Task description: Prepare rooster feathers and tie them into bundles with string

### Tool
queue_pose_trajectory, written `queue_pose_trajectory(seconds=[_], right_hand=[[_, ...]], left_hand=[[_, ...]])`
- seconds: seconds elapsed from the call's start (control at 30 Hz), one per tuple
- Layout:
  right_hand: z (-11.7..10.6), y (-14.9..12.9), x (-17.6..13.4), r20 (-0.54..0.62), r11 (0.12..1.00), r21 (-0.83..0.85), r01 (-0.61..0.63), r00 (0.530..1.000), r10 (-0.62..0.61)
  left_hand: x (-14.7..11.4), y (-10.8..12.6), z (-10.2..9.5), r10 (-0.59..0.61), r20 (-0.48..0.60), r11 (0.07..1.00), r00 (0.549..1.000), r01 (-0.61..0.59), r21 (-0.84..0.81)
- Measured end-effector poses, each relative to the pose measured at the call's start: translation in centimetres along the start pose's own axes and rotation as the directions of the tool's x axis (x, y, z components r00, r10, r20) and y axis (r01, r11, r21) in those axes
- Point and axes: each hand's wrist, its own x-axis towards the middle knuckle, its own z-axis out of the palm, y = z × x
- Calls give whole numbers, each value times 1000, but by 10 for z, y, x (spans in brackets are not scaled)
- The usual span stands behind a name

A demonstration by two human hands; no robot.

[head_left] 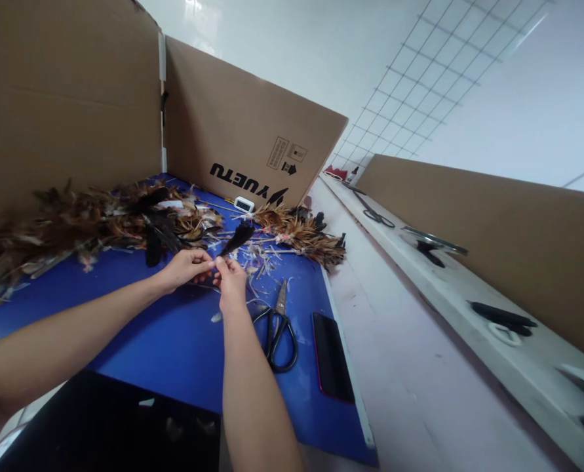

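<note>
Over the blue mat (174, 334), my left hand (189, 267) and my right hand (231, 280) meet with their fingertips pinched together. A black feather (237, 237) sticks up from between them, its base hidden by the fingers. Both hands are closed on its lower end. A large heap of brown and black feathers (99, 219) lies to the left of and beyond my left hand. Past my right hand are bundles of brown feathers on thin sticks (296, 233) and scattered quill trimmings (265, 261). Black-handled scissors (278, 328) rest just right of my right forearm.
A phone (331, 357) lies near the mat's right edge. Cardboard panels (242, 124) stand behind and at the left, with a small white device (244, 204) at their foot. On the right ledge (449, 295) are another pair of scissors (377, 217) and dark tools (502, 316).
</note>
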Motion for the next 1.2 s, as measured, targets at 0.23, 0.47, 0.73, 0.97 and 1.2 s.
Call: queue_pose_trajectory(seconds=[0.23, 0.47, 0.73, 0.97, 1.2], right_hand=[[-4, -1, 0, -3, 997, -28, 76, 997, -76], [-8, 2, 1, 44, 996, -10, 83, 996, -83], [-9, 1, 0, 134, 995, 62, 75, 988, -83], [-8, -2, -3, 208, 991, 115, 70, 974, -93], [-6, -4, -1, 36, 986, -13, 164, 986, -163]], left_hand=[[0, 0, 1, -58, 43, 997, 997, 60, -48], [2, -3, 0, -100, 109, 974, 989, 119, -190], [-1, 4, 0, -138, 173, 940, 975, 184, -286], [-1, 1, -2, -137, 203, 936, 970, 193, -293], [0, 5, 0, -32, 41, 991, 999, 37, -128]])
